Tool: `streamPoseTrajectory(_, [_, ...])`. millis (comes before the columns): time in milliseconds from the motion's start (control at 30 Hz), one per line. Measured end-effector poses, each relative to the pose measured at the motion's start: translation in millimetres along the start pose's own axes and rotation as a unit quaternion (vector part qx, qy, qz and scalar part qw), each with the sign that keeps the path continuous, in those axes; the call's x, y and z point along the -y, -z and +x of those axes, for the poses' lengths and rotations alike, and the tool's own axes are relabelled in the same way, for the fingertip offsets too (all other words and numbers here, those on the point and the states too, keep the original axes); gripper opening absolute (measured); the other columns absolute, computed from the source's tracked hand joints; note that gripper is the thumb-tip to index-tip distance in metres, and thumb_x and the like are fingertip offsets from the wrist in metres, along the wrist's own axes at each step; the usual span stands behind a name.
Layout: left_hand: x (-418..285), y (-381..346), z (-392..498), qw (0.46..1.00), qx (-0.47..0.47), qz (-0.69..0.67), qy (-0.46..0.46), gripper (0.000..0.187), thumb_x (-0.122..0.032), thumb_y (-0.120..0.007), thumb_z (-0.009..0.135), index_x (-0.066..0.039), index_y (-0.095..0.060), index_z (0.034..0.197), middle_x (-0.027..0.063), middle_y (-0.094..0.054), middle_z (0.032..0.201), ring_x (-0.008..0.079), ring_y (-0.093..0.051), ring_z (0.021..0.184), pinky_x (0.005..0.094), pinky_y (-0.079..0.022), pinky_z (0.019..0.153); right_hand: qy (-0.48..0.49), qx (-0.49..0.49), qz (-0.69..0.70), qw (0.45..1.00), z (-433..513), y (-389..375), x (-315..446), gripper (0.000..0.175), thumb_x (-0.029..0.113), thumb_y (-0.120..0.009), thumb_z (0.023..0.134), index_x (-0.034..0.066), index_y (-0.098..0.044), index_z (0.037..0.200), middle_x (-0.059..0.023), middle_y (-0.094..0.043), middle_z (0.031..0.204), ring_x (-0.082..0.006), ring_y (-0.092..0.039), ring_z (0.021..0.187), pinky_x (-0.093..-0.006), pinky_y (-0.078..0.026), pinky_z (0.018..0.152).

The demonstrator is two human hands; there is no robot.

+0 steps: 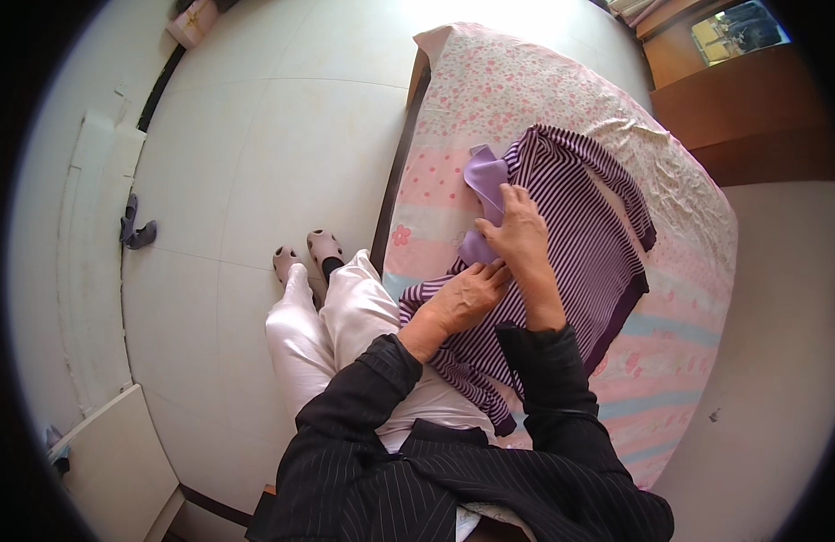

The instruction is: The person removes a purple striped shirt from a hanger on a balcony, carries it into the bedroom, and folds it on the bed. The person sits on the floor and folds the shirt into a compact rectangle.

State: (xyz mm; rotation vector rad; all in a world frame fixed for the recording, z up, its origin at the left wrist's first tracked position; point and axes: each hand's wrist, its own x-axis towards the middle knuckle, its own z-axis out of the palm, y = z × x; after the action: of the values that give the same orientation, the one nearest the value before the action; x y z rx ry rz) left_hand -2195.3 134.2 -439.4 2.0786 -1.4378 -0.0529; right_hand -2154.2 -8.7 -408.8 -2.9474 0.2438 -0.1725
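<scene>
A purple-and-white striped long-sleeved top (573, 244) with a plain lilac collar (486, 175) lies spread out, its collar towards the left. My right hand (522, 227) rests on the collar, with its thumb and fingers spread apart. Below it, my left hand (468, 298) has its bent fingertips on the fabric at the lower collar end (477, 248). The left thumb is hidden, so I cannot tell whether it pinches the cloth. One striped sleeve (617, 179) stretches along the far side; the other (475, 389) lies partly under my left forearm and beside my lap.
The top lies on a bed with a pink patterned sheet (661, 366), rumpled at its far right. My legs in pale trousers (353, 305) are beside the bed's dark edge (400, 162). Dark shoes (138, 227) stand by the left wall. Wooden furniture (749, 115) is at the upper right.
</scene>
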Motion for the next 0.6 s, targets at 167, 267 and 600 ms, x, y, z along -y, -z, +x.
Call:
streamPoseTrajectory(167, [1.4, 5.2, 1.4, 0.999, -0.024, -0.020, 0.002, 0.029, -0.005, -0.054, 0.078, 0.003, -0.062, 0.104, 0.0196, -0.058, 0.129, 0.0303, -0.054, 0.120, 0.0384, -0.043, 0.098, -0.074, -0.046, 0.075, 0.993, 4.5, -9.0, -18.1, 0.016, 0.013, -0.058, 0.083, 0.0006, -0.064, 0.091, -0.0169, -0.066, 0.083, -0.0336, -0.065, 0.073, -0.0416, -0.051, 0.070])
streamPoseTrajectory(267, [10.7, 13.4, -3.8, 0.994, -0.067, -0.087, 0.012, 0.025, -0.008, -0.058, 0.076, 0.002, -0.062, 0.098, 0.0199, -0.059, 0.126, 0.0315, -0.055, 0.118, 0.0404, -0.042, 0.099, -0.156, -0.120, 0.312, 0.930, -7.6, 0.8, -45.1, 0.012, 0.006, -0.057, 0.086, -0.0007, -0.064, 0.092, -0.0057, -0.062, 0.071, -0.0140, -0.057, 0.062, -0.0285, -0.046, 0.060])
streamPoseTrajectory(600, [93.4, 29.2, 45.3, 0.934, -0.219, -0.167, 0.226, 0.045, -0.009, -0.063, 0.083, -0.002, -0.053, 0.126, 0.0221, -0.056, 0.130, 0.0414, -0.052, 0.121, 0.0445, -0.045, 0.100, -0.182, -0.189, 0.599, 0.757, -37.8, 8.3, -66.6, 0.007, 0.003, -0.057, 0.094, -0.0011, -0.062, 0.097, -0.0013, -0.063, 0.092, -0.0064, -0.057, 0.083, -0.0200, -0.046, 0.077])
